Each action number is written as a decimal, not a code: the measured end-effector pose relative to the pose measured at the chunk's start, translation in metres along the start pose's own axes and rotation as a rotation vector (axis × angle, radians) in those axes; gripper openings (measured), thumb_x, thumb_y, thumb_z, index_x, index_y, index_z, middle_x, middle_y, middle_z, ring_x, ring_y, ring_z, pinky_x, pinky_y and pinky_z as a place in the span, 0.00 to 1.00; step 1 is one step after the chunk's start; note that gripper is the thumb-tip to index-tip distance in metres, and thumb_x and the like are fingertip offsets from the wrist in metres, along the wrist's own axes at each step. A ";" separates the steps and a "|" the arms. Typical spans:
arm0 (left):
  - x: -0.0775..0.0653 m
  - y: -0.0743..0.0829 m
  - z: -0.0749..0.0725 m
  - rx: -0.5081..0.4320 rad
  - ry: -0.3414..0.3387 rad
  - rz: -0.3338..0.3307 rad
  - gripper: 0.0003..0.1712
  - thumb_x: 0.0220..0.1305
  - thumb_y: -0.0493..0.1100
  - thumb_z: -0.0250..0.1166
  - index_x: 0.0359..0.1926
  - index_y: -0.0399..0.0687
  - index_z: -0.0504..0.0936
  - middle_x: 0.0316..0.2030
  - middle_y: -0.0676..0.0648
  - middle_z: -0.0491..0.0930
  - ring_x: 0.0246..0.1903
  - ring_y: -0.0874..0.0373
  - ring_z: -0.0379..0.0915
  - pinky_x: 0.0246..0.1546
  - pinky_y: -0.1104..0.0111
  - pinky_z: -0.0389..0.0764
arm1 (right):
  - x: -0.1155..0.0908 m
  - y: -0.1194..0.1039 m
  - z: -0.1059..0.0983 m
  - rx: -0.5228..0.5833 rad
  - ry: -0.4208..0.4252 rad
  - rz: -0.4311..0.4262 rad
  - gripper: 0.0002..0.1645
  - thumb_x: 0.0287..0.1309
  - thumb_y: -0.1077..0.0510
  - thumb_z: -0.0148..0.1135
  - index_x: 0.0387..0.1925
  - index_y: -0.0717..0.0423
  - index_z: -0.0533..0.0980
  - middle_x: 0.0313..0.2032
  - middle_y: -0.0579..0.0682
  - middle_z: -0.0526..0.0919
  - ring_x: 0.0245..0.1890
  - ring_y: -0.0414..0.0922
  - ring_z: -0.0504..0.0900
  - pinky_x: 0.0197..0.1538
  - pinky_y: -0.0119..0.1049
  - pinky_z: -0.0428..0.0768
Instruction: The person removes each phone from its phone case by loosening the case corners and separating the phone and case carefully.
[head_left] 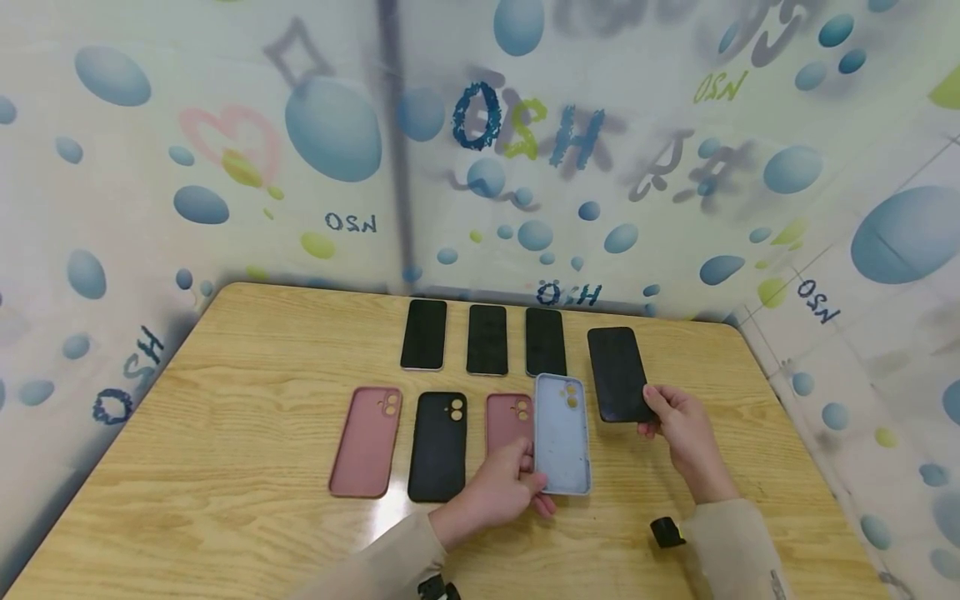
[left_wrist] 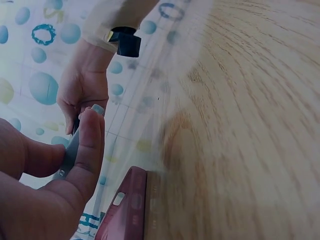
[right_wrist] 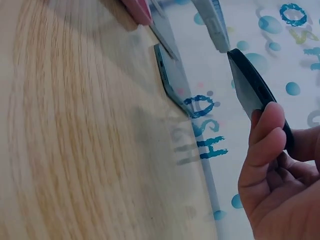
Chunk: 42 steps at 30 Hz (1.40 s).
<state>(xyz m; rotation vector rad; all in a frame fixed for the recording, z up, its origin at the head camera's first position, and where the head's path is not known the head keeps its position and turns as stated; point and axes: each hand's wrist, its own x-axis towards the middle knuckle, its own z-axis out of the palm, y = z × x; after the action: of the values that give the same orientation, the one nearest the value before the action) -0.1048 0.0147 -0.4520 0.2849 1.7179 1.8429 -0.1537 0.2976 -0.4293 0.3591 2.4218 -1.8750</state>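
In the head view my left hand [head_left: 504, 492] pinches a light blue phone case [head_left: 562, 442] by its lower left edge, its open inner side facing up. To its right, my right hand [head_left: 682, 429] grips a dark phone [head_left: 619, 373] at the lower right corner. Both are raised off the table, as the wrist views show. The right wrist view shows thumb and fingers on either side of the phone [right_wrist: 257, 82]. Part of a pink case [head_left: 508, 421] is hidden behind my left hand and the blue case.
Along the back of the wooden table [head_left: 247, 400] lie three dark phones, the left one [head_left: 424, 335], the middle one [head_left: 487, 340] and the right one [head_left: 545, 342]. Nearer are another pink case [head_left: 366, 442] and a black case [head_left: 438, 447]. A patterned wall covering [head_left: 450, 225] stands behind.
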 end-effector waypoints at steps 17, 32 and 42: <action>0.001 0.002 0.004 0.001 -0.011 0.002 0.11 0.75 0.25 0.52 0.55 0.32 0.69 0.36 0.37 0.84 0.33 0.40 0.86 0.37 0.50 0.88 | 0.031 0.004 0.006 -0.171 0.020 0.009 0.24 0.81 0.55 0.49 0.54 0.77 0.74 0.25 0.47 0.79 0.21 0.40 0.82 0.29 0.32 0.80; 0.002 0.001 0.005 0.012 -0.017 0.003 0.10 0.75 0.26 0.52 0.54 0.33 0.70 0.35 0.35 0.83 0.33 0.40 0.86 0.36 0.51 0.87 | 0.052 0.012 0.011 -0.247 0.005 0.111 0.22 0.82 0.59 0.43 0.58 0.77 0.71 0.37 0.59 0.78 0.23 0.38 0.80 0.30 0.30 0.80; 0.002 -0.001 0.006 0.007 -0.015 -0.017 0.11 0.75 0.26 0.54 0.55 0.33 0.70 0.35 0.35 0.83 0.31 0.43 0.86 0.35 0.52 0.87 | 0.063 0.019 0.009 -0.233 -0.030 0.146 0.22 0.82 0.61 0.41 0.60 0.79 0.66 0.35 0.60 0.77 0.23 0.40 0.79 0.29 0.31 0.80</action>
<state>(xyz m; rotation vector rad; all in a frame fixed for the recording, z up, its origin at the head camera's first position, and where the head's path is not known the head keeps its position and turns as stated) -0.1030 0.0208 -0.4522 0.2856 1.7122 1.8179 -0.2119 0.3029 -0.4609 0.4731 2.4837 -1.5108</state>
